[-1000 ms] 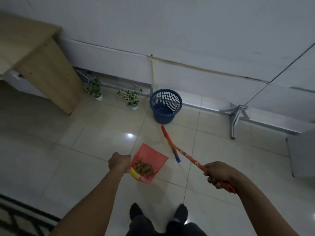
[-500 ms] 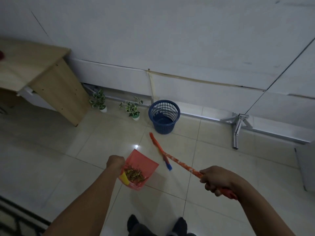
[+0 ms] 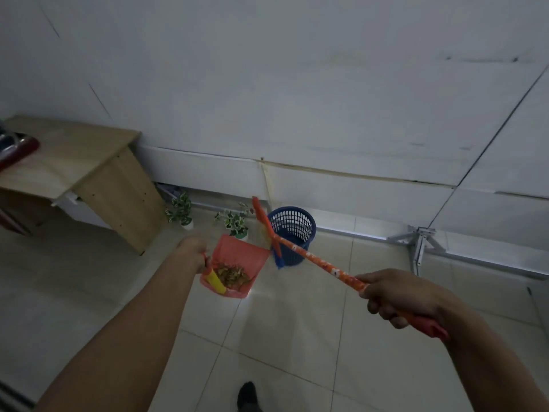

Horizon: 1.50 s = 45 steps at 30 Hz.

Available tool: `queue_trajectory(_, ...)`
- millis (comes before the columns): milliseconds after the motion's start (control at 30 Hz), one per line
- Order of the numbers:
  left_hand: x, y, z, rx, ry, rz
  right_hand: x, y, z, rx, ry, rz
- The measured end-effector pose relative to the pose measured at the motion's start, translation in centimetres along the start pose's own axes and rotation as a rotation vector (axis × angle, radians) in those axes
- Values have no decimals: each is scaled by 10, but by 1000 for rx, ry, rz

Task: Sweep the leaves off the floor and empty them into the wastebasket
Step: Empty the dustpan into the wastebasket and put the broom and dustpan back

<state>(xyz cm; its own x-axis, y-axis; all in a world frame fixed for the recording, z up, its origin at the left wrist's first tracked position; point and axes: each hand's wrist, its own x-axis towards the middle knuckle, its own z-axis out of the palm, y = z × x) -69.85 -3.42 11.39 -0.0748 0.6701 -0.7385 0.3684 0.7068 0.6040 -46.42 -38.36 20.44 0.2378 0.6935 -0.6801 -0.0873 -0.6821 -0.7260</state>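
Clasping the dustpan [image 3: 241,253], left grip [image 3: 193,251] is fully curled; right grip [image 3: 399,295] wraps the broom [image 3: 315,259].

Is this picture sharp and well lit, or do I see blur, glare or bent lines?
Head view: dim, greyish light; the broom head is smeared by motion, the leaves in the dustpan readable; a small glare patch lies on the floor beside the dustpan; the wide lens bows the wall seams.
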Motion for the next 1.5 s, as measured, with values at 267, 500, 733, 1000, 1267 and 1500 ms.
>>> queue_trajectory(267, -11, 63, 38, 9, -108, 184, -18, -20, -19, 138, 124, -73)
queue_trajectory(500, 16, 105, 86, -115, -215, 208, -13, -18, -9, 187, 289, 17)
queue_trajectory(733, 57, 125, 139, -75, -239, 299, 13, -16, 17, 265, 380, 153)
queue_trajectory(1000, 91, 123, 162, 229, -137, 396, 54, -9, 39, 347, 440, 308)
queue_trajectory(1267, 114, 99, 174, 358, -128, 441, 85, -15, 67, 430, 414, 337)
queue_trajectory(1500, 119, 77, 186, 294, -113, 494, 93, -16, 79, 477, 404, 352)
